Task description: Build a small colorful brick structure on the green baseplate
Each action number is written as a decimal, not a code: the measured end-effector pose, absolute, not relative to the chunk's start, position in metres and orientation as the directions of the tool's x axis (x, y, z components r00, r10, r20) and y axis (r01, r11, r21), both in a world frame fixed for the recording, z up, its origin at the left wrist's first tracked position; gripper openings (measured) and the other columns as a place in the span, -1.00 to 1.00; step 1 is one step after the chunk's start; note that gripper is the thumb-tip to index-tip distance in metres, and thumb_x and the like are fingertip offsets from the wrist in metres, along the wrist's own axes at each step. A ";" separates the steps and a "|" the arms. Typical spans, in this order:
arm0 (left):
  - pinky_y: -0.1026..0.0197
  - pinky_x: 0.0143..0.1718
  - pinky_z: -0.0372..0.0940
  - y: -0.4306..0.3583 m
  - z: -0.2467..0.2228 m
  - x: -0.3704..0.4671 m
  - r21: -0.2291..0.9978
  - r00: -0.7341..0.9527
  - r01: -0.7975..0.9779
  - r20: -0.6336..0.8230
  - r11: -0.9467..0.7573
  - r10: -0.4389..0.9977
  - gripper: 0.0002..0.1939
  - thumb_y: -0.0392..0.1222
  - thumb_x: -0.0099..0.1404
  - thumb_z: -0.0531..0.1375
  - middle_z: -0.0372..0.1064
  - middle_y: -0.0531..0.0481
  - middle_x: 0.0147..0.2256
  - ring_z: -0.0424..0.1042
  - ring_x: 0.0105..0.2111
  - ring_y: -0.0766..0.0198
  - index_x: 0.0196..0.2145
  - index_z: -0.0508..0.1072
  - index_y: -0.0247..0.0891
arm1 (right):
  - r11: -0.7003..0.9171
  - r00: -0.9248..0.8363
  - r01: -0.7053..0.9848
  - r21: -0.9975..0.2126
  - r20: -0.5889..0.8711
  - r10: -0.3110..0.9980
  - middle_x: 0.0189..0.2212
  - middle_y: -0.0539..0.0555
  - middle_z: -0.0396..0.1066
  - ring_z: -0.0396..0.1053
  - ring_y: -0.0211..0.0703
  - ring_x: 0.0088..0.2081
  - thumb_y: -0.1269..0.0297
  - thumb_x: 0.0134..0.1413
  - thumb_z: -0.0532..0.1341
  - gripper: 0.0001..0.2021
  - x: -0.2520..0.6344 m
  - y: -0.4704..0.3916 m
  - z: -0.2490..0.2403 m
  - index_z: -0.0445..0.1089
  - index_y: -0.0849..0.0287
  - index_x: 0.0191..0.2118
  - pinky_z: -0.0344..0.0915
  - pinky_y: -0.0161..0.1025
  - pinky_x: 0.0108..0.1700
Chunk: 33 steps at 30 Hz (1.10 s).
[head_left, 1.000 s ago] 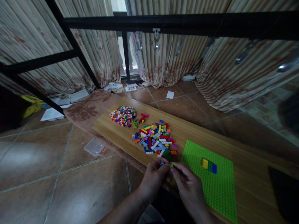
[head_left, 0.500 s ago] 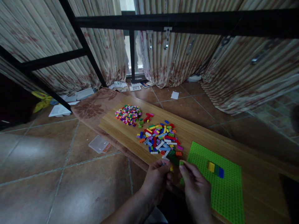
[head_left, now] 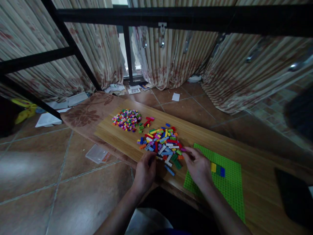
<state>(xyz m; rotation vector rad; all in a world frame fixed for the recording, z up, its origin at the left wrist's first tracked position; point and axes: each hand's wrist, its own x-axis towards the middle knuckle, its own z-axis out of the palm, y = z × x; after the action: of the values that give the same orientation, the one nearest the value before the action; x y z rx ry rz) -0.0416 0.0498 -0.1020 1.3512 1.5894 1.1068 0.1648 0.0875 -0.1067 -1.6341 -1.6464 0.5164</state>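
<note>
Head view: left hand (head_left: 145, 170) and right hand (head_left: 199, 165) at edges of the central bricks (head_left: 161, 141); whether open or closed cannot be told.

Spreads out as a loose, overlapping heap of studded bricks (head_left: 163, 142), long and short, in red, yellow, white, green, orange, purple and blue. Includes a long light-blue brick (head_left: 169, 170), lying aslant at the heap's near edge. Continues to the right with a flat, bright-green studded baseplate (head_left: 230, 192), bearing toward its far side a short row of yellow (head_left: 213, 167), green (head_left: 218, 169) and blue (head_left: 222, 172) bricks.
</note>
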 end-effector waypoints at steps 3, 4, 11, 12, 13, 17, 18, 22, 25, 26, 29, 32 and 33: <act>0.13 -0.02 0.28 0.050 -0.102 -0.038 0.924 -0.090 0.380 0.084 -0.044 0.992 -0.72 -0.37 0.24 0.07 0.41 -0.05 -0.15 0.40 -0.11 0.19 -0.12 0.44 -0.20 | 0.117 0.072 0.656 -0.745 0.216 0.974 -0.23 0.11 0.47 0.42 -0.14 -0.27 0.17 0.16 0.10 -0.74 0.162 0.071 -0.104 0.46 0.14 -0.16 0.35 -0.17 -0.18; 0.11 0.00 0.28 0.051 -0.104 -0.038 0.919 -0.077 0.387 0.106 -0.068 0.991 -0.70 -0.39 0.25 0.05 0.40 -0.07 -0.13 0.40 -0.09 0.18 -0.11 0.43 -0.20 | 0.115 0.054 0.669 -0.734 0.202 0.978 -0.24 0.11 0.47 0.42 -0.13 -0.27 0.18 0.16 0.11 -0.76 0.161 0.065 -0.104 0.45 0.13 -0.17 0.34 -0.18 -0.19; 0.02 0.05 0.30 0.057 -0.117 -0.038 0.891 0.006 0.406 0.218 -0.202 0.976 -0.62 -0.42 0.28 -0.01 0.31 -0.13 0.04 0.34 0.03 0.16 -0.02 0.39 -0.19 | 0.103 -0.025 0.840 -0.532 0.151 0.988 -0.28 0.13 0.43 0.38 -0.01 -0.19 0.26 0.11 0.15 -0.85 0.145 0.045 -0.115 0.43 0.13 -0.23 0.30 -0.10 -0.15; 0.01 0.06 0.30 0.058 -0.118 -0.039 0.891 0.010 0.403 0.226 -0.211 0.974 -0.62 -0.43 0.28 -0.01 0.32 -0.13 0.05 0.34 0.04 0.15 -0.02 0.40 -0.19 | 0.108 -0.029 0.841 -0.530 0.156 0.987 -0.28 0.13 0.43 0.38 -0.02 -0.19 0.27 0.11 0.14 -0.85 0.144 0.046 -0.116 0.42 0.12 -0.24 0.30 -0.11 -0.15; 0.01 0.06 0.30 0.058 -0.119 -0.039 0.892 0.013 0.398 0.229 -0.215 0.973 -0.62 -0.42 0.28 0.00 0.32 -0.13 0.06 0.34 0.04 0.15 -0.03 0.41 -0.19 | 0.112 -0.028 0.836 -0.538 0.162 0.986 -0.29 0.12 0.43 0.39 -0.03 -0.20 0.27 0.12 0.14 -0.86 0.144 0.046 -0.116 0.42 0.12 -0.24 0.30 -0.12 -0.16; 0.01 0.01 0.34 0.057 -0.120 -0.041 0.912 0.013 0.360 0.204 -0.194 0.979 -0.65 -0.37 0.30 0.02 0.30 -0.14 0.08 0.35 0.04 0.11 -0.02 0.41 -0.18 | 0.090 0.011 0.793 -0.602 0.162 0.987 -0.27 0.11 0.45 0.40 -0.07 -0.21 0.27 0.14 0.11 -0.84 0.148 0.044 -0.113 0.41 0.13 -0.22 0.30 -0.14 -0.15; 0.04 -0.02 0.36 0.057 -0.120 -0.042 0.918 0.009 0.352 0.193 -0.184 0.981 -0.66 -0.35 0.30 0.03 0.29 -0.15 0.10 0.36 0.03 0.11 -0.01 0.41 -0.18 | 0.081 0.020 0.779 -0.622 0.154 0.988 -0.26 0.10 0.45 0.40 -0.08 -0.21 0.26 0.14 0.11 -0.83 0.149 0.042 -0.111 0.41 0.13 -0.21 0.30 -0.14 -0.14; 0.08 -0.05 0.37 0.052 -0.119 -0.040 0.913 -0.030 0.371 0.195 -0.170 0.980 -0.68 -0.29 0.31 0.08 0.29 -0.14 0.09 0.36 0.02 0.11 0.00 0.40 -0.18 | 0.028 0.064 0.730 -0.683 0.109 0.992 -0.25 0.09 0.46 0.42 -0.10 -0.22 0.25 0.14 0.11 -0.80 0.160 0.031 -0.106 0.42 0.14 -0.18 0.32 -0.15 -0.15; 0.08 -0.01 0.33 0.048 -0.114 -0.033 0.894 -0.034 0.396 0.242 -0.209 0.970 -0.71 -0.28 0.30 0.11 0.34 -0.12 0.02 0.37 0.02 0.13 -0.02 0.41 -0.19 | -0.013 0.095 0.710 -0.704 0.078 0.992 -0.22 0.07 0.47 0.42 -0.09 -0.17 0.26 0.14 0.10 -0.78 0.171 0.020 -0.103 0.42 0.11 -0.15 0.32 -0.14 -0.10; 0.10 -0.01 0.33 0.047 -0.112 -0.030 0.890 -0.022 0.399 0.250 -0.221 0.968 -0.72 -0.27 0.30 0.11 0.35 -0.12 0.01 0.37 0.00 0.14 -0.03 0.41 -0.18 | -0.022 0.102 0.706 -0.708 0.071 0.992 -0.21 0.06 0.47 0.42 -0.10 -0.16 0.27 0.14 0.10 -0.78 0.173 0.017 -0.103 0.43 0.09 -0.14 0.32 -0.14 -0.10; 0.12 -0.05 0.36 0.042 -0.107 -0.019 0.873 0.055 0.419 0.249 -0.249 0.967 -0.71 -0.27 0.30 0.11 0.35 -0.11 0.00 0.39 -0.03 0.15 -0.01 0.40 -0.17 | -0.022 0.112 0.708 -0.706 0.082 0.990 -0.20 0.05 0.47 0.42 -0.11 -0.15 0.30 0.14 0.09 -0.78 0.175 0.013 -0.104 0.42 0.07 -0.14 0.33 -0.15 -0.09; 0.09 -0.04 0.37 0.038 -0.108 -0.011 0.826 0.146 0.480 0.257 -0.295 0.955 -0.68 -0.26 0.28 0.14 0.32 -0.12 0.03 0.38 -0.01 0.13 0.01 0.37 -0.16 | 0.038 0.066 0.731 -0.681 0.126 0.990 -0.20 0.07 0.47 0.42 -0.10 -0.15 0.34 0.14 0.09 -0.79 0.166 0.020 -0.107 0.41 0.08 -0.13 0.32 -0.16 -0.09; 0.08 -0.03 0.37 0.037 -0.109 -0.010 0.803 0.173 0.506 0.261 -0.313 0.950 -0.67 -0.26 0.27 0.16 0.31 -0.13 0.03 0.38 0.00 0.12 0.01 0.37 -0.16 | 0.064 0.039 0.743 -0.666 0.139 0.990 -0.20 0.08 0.46 0.41 -0.10 -0.15 0.36 0.14 0.09 -0.79 0.162 0.024 -0.109 0.41 0.09 -0.14 0.32 -0.16 -0.10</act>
<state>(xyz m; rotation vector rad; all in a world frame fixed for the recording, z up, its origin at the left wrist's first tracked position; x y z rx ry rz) -0.0102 0.0373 -0.1091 1.9012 1.3696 1.0397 0.1620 0.0239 -0.1087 -1.7310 -1.7557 0.5365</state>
